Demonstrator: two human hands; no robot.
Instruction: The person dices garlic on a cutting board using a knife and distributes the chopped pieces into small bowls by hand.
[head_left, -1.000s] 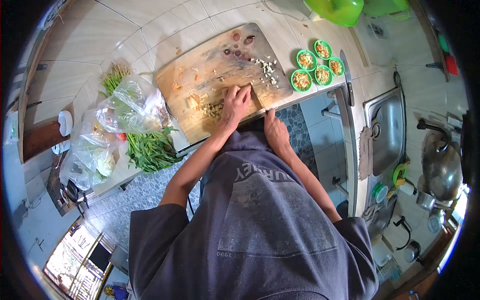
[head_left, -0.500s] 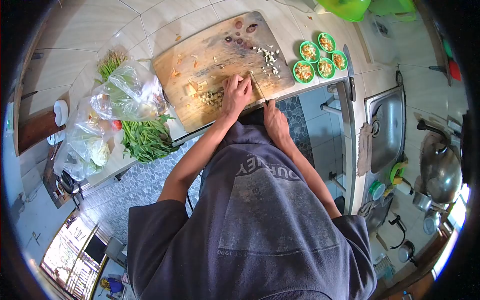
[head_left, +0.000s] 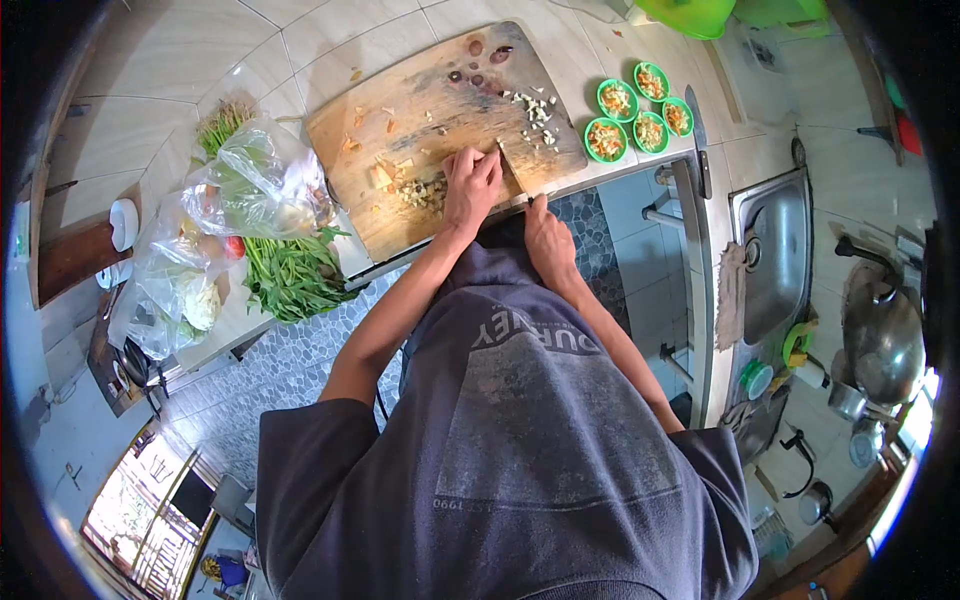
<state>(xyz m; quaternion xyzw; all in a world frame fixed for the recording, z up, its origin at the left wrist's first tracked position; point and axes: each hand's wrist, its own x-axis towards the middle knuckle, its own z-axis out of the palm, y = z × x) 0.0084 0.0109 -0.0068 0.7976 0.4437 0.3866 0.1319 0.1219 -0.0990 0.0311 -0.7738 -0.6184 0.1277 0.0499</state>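
Note:
My right hand (head_left: 549, 241) grips the handle of a kitchen knife (head_left: 512, 172) at the front edge of a worn wooden cutting board (head_left: 395, 115). The blade points away from me across the board. Close to its left side, my left hand (head_left: 473, 192) presses down with curled fingers; whatever lies under them is hidden. Small pale diced pieces (head_left: 422, 194) are heaped left of that hand, beside a yellowish chunk (head_left: 381, 177). More white diced bits (head_left: 540, 115) lie scattered to the right of the blade.
Several green bowls (head_left: 606, 141) of chopped vegetables stand right of the board, near a second knife (head_left: 703, 150). A metal sink (head_left: 780, 270) is farther right. Plastic bags (head_left: 245, 185) of produce and leafy greens (head_left: 290, 280) lie on the left.
The knife blade has tilted slightly, showing more of its face, and my right hand has shifted a little. My left hand stays nearly in place.

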